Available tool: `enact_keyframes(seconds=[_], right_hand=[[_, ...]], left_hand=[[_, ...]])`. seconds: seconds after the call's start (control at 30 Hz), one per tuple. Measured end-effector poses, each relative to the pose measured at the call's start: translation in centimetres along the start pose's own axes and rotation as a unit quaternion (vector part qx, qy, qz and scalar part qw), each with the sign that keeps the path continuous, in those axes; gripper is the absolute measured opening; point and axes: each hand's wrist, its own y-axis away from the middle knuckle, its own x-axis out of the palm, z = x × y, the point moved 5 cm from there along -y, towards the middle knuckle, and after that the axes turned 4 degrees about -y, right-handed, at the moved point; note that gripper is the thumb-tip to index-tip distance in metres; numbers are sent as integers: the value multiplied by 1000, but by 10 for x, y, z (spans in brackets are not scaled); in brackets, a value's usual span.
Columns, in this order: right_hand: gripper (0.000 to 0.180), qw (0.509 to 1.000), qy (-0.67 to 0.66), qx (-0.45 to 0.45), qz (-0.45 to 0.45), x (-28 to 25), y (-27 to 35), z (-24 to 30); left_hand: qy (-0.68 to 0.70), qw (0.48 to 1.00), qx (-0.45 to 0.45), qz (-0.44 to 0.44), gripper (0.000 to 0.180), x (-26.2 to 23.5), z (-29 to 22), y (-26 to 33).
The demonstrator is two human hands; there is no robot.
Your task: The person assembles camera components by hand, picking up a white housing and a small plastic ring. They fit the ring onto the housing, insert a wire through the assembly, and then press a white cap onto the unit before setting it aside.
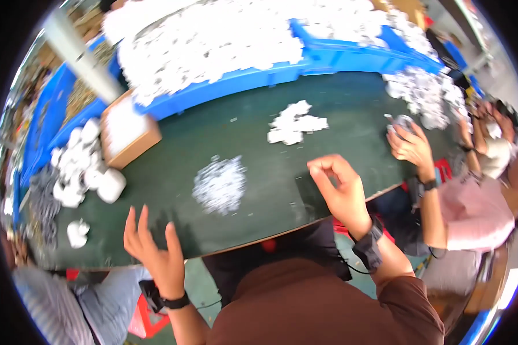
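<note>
My left hand [154, 247] is raised over the near edge of the dark green table [259, 190], fingers spread, with nothing in it. My right hand [342, 192] hovers over the table's front edge. Its thumb and forefinger curl together in a pinch, and anything between the tips is too small to make out. A loose heap of small pale, bluish-white pieces [220, 184] lies between my hands, touched by neither. Farther back, nearer my right hand, is a pile of white parts [296, 122].
Blue bins [230, 79] heaped with white parts line the back. At left stand an open cardboard box [135, 141], white rounded parts [86, 167] and grey coiled strands [43, 195]. A co-worker's hand [411, 144] holds a part beside another white heap [426, 95].
</note>
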Motion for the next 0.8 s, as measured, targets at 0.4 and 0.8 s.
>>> enact_keyframes(seconds=[0.4, 0.8], right_hand=[[65, 910, 395, 31, -123, -232, -57, -115], [67, 957, -149, 98, 230, 13, 26, 11]], left_hand=[[129, 991, 19, 20, 38, 23, -31, 21], [433, 863, 91, 245, 41, 29, -106, 32]])
